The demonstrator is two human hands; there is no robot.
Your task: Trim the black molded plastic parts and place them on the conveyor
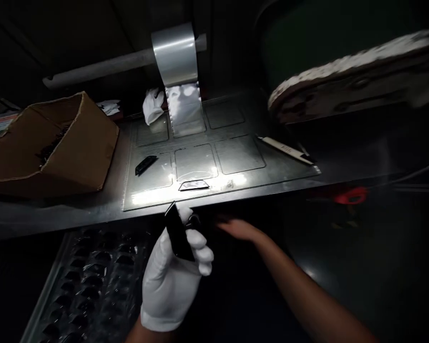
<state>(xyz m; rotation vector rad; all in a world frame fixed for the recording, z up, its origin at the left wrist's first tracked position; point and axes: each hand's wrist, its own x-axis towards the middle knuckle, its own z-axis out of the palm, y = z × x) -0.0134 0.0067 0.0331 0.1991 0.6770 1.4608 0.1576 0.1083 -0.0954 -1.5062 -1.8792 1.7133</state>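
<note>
Just off the front edge of the mat (241, 155), nearly level with its left half, the black piece (179, 233) sits upright and tilted in the left hand (175, 267); its long axis slants from an upper end close to that edge down and rightward into the palm; the right hand (240, 228) is apart from it, off to its right and also below the front edge of the mat, so the gloved left hand is the nearer one, with the piece already in its grasp.

The left hand comes up from below the mat, palm turned to view, thumb along one side of the piece and fingers curled round the other; a small dark rounded thing (193, 222) shows by those fingers, though whether they grip it I cannot tell; the right hand is bare, its forearm reaching in from the lower right and its fingers pointing left; blur and shadow hide the fingertips, so I cannot tell whether they hold anything.

On the mat, a pale-faced piece (194, 185) lies near the front edge, a second black piece (146, 165) farther left, and a cutter (286, 148) at the right; a cardboard box (84, 147) stands left of the mat; a clear tray (109, 278) of dark pieces lies below its front left corner.
</note>
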